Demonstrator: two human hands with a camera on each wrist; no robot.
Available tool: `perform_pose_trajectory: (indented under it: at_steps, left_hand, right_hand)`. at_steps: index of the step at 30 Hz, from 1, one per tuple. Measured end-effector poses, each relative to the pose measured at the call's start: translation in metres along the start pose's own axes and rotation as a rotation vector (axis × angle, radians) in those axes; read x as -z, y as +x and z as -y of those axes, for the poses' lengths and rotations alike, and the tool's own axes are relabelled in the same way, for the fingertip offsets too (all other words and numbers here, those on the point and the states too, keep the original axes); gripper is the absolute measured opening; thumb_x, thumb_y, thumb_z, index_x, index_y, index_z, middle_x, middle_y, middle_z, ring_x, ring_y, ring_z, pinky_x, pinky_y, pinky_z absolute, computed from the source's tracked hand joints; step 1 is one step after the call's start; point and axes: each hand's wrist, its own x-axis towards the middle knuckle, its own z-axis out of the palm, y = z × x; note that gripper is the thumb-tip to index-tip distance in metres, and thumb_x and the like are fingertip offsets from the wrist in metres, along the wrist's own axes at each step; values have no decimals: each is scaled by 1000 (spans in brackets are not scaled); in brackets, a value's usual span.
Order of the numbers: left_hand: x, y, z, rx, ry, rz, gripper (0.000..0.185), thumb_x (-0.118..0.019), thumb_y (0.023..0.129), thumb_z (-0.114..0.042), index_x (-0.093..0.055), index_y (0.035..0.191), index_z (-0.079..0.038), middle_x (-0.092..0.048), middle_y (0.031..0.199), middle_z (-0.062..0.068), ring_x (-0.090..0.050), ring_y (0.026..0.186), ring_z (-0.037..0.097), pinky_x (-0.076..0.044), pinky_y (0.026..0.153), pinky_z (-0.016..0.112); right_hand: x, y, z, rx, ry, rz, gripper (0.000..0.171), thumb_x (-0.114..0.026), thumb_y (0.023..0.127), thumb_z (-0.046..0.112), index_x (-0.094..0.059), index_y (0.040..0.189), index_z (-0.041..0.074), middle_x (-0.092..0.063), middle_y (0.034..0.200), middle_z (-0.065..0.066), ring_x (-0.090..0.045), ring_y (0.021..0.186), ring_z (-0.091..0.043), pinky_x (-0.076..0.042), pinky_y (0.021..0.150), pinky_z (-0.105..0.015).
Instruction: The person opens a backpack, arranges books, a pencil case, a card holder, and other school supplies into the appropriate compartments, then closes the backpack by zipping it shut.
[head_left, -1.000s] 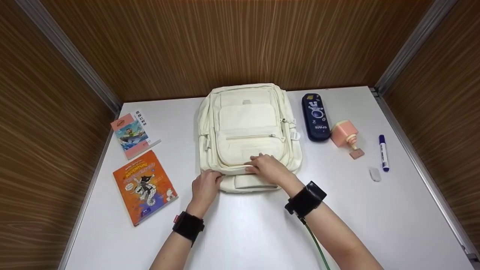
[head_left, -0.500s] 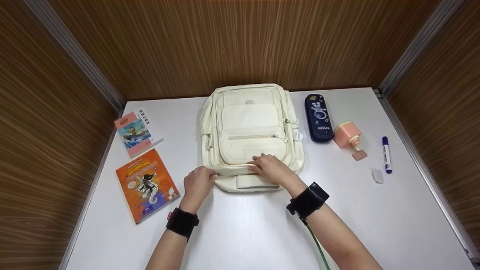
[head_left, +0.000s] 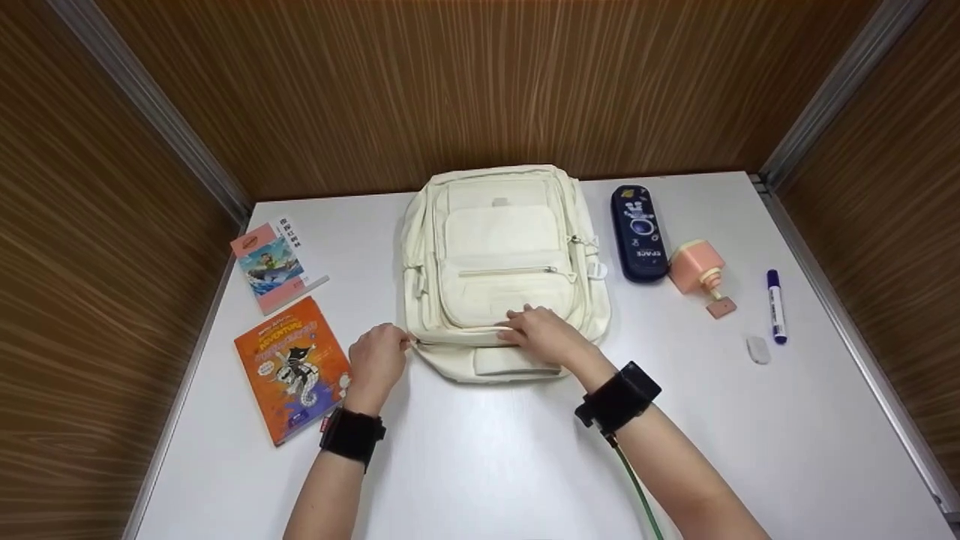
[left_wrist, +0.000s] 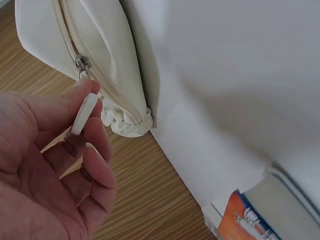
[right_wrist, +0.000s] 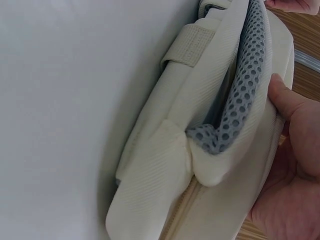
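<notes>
left grip (head_left: 379, 356), closed, pinches zipper pull (left_wrist: 86, 112) at eight o'clock on cream backpack (head_left: 499, 232); right grip (head_left: 551, 337), half-curled, holds it near six; tauten zipper track (left_wrist: 67, 30).

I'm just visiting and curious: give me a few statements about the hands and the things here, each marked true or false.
1. The left hand pinches a zipper pull. True.
2. The right hand holds the marker. False: the right hand grips the backpack.
3. The orange book lies nearer the person than the pink-and-white book. True.
4. In the head view, the pencil case lies left of the backpack. False: it lies to the right.
</notes>
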Motion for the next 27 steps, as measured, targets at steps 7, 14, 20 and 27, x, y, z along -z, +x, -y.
perform_pose_trajectory:
  at_steps: [7, 14, 20, 27]
  left_hand:
    - [1, 17, 11, -14, 73, -23, 9, -70, 80, 0, -73, 72, -5, -67, 73, 14, -65, 68, 37, -50, 56, 53]
    - [0, 36, 12, -58, 167, -2, 12, -64, 77, 9, -69, 71, 0, -62, 70, 14, -64, 66, 37, -51, 54, 52]
    - [-6, 49, 12, -108, 300, 13, 14, -61, 83, 8, -74, 82, 0, -64, 75, 13, -66, 69, 35, -53, 55, 51]
    - [-12, 69, 14, -103, 359, 48, 15, -61, 89, 2, -75, 85, 0, -63, 76, 13, -66, 73, 35, -54, 57, 52]
  right_hand:
    - [1, 0, -1, 5, 7, -7, 34, -57, 100, 33, -72, 114, 7, -61, 127, -20, -52, 123, -42, -34, 108, -50]
    - [2, 0, -2, 10, 8, 11, 33, -57, 100, 32, -72, 115, 7, -60, 128, -21, -49, 125, -43, -32, 108, -51]
    - [2, 0, -2, 17, 27, 28, 32, -57, 100, 31, -71, 119, 9, -60, 129, -19, -46, 128, -44, -29, 110, -52]
    - [2, -1, -1, 1, 49, 40, 33, -58, 99, 34, -71, 120, 11, -57, 132, -19, -40, 130, -48, -27, 111, -55]
